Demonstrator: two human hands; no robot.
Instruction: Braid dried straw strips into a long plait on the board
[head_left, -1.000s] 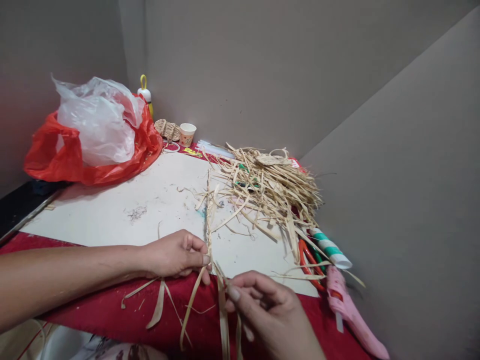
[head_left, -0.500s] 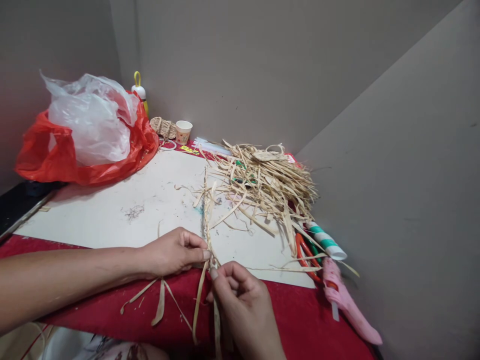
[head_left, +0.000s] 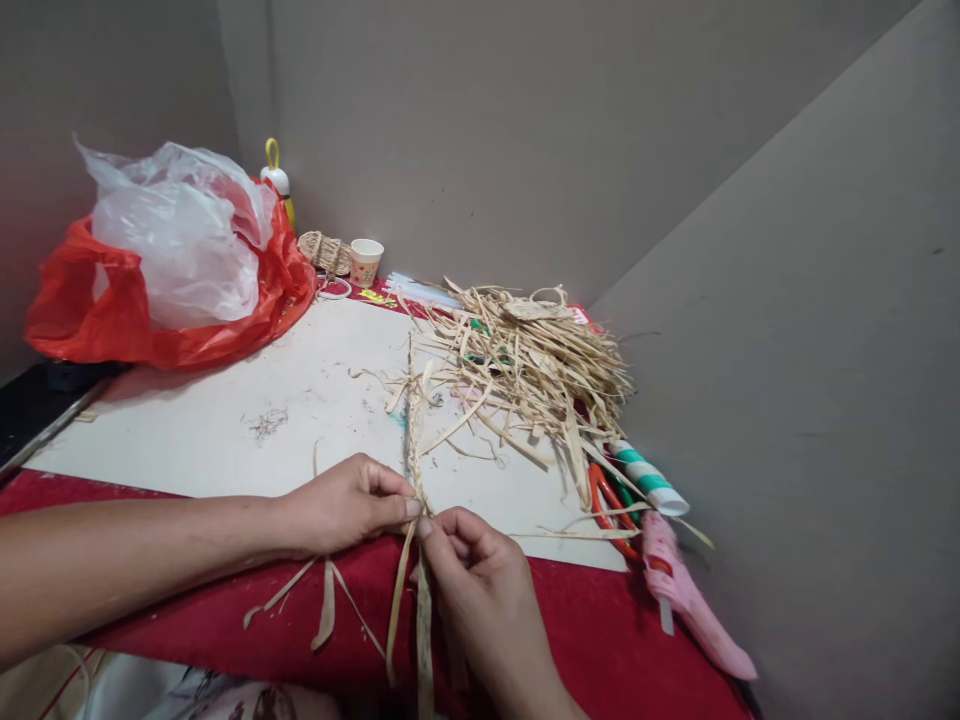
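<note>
- Leftmost, a red bag (head_left: 135, 330) near the far left corner of the desk (head_left: 592, 640) hides much of the bottle (head_left: 276, 180).
- Left hand (head_left: 346, 512): fingers pinch the braid (head_left: 412, 440), which runs from them toward the far edge.
- Right hand (head_left: 480, 575): fingers closed just beside, on strands (head_left: 424, 640) hard to make out; one is cut off below.
- Rightward, straw (head_left: 570, 360) partly covers the red-handled tool (head_left: 596, 492).

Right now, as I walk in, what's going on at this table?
A person is handling a braid of dried plant strips. The left hand has its grip near the braid's close end; the right hand pinches beside it, where loose strands hang down. The braid extends away over a white sheet, with a pile of strips to its right.
</note>
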